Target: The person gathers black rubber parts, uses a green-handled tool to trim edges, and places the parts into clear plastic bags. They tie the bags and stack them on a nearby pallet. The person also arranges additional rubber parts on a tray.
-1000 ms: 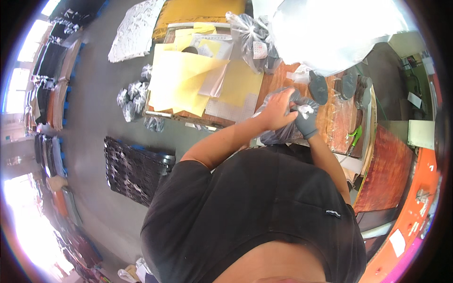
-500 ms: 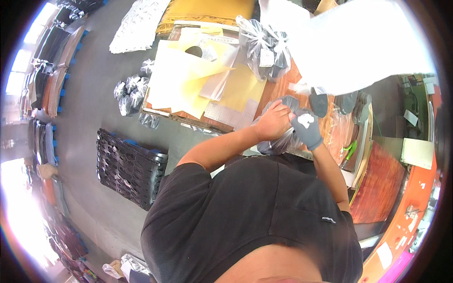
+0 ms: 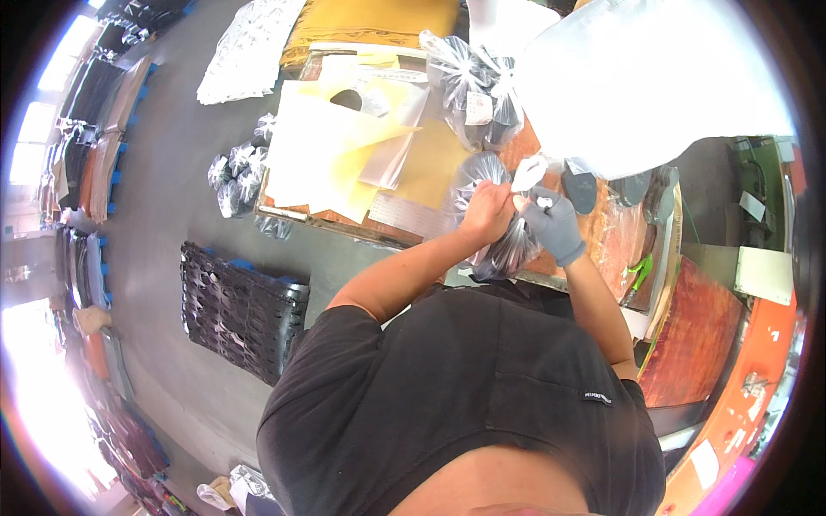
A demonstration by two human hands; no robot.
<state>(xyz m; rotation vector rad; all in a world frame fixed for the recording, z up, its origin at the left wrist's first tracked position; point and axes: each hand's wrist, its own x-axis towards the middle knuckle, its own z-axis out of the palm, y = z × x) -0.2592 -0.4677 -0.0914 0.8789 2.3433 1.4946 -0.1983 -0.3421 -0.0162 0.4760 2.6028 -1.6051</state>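
Observation:
At the near edge of the wooden table, a clear plastic bag (image 3: 508, 258) with dark contents bulges beneath my hands. My bare left hand (image 3: 489, 213) is closed round the bag's gathered neck. My right hand (image 3: 552, 225), in a grey glove that leaves fingertips bare, is pinched at the same neck, close against the left. A white twisted tip (image 3: 529, 172) sticks up above the fingers; whether it is the bag's end or a separate strip I cannot tell. Beyond them lie knotted clear bags (image 3: 469, 82) of dark pieces.
Yellow and white sheets (image 3: 318, 146) cover the table's left part. Dark flat sole-shaped pieces (image 3: 580, 191) and a green tool (image 3: 639, 270) lie right of my hands. A large white sheet (image 3: 654, 86) spreads at the far right. Black openwork sheets (image 3: 241, 310) are stacked on the left floor.
My left fingers have moved down from over the bag's top to close round its neck. The white tip now stands above my hands, and my right hand has turned and drawn close beside the left.

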